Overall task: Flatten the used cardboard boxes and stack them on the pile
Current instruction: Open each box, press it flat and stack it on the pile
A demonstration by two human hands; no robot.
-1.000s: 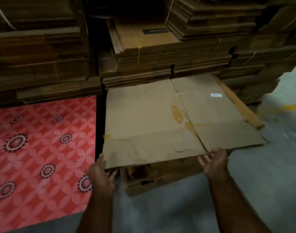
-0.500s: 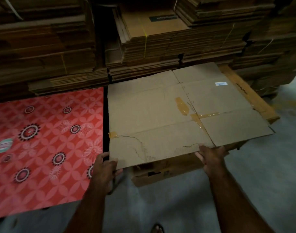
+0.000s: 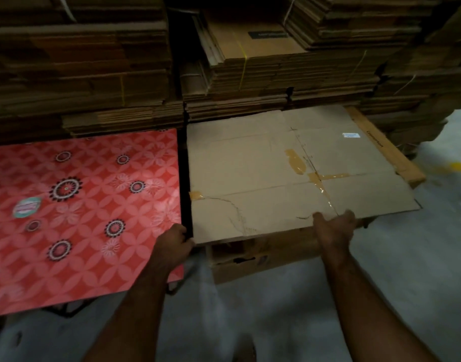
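A flattened brown cardboard box (image 3: 263,173) with torn tape strips lies on top of a low pile of cardboard (image 3: 250,259), its far edge against the tall stacks behind. My left hand (image 3: 173,244) grips its near left corner, fingers curled at the edge. My right hand (image 3: 334,228) holds its near edge right of the middle, thumb on top and fingers under the sheet. The pile below shows a torn box front and a long brown strip (image 3: 389,150) sticking out on the right.
Tall stacks of flattened cartons (image 3: 250,69) fill the back, some tied with yellow string. A red patterned sheet (image 3: 75,212) lies flat to the left of a dark gap. Grey concrete floor (image 3: 407,270) spreads in front and right, with a yellow line at the far right.
The flattened box has slid farther onto the pile toward the stacks. My left hand has come up to its left corner, and my right hand has closed over the near edge.
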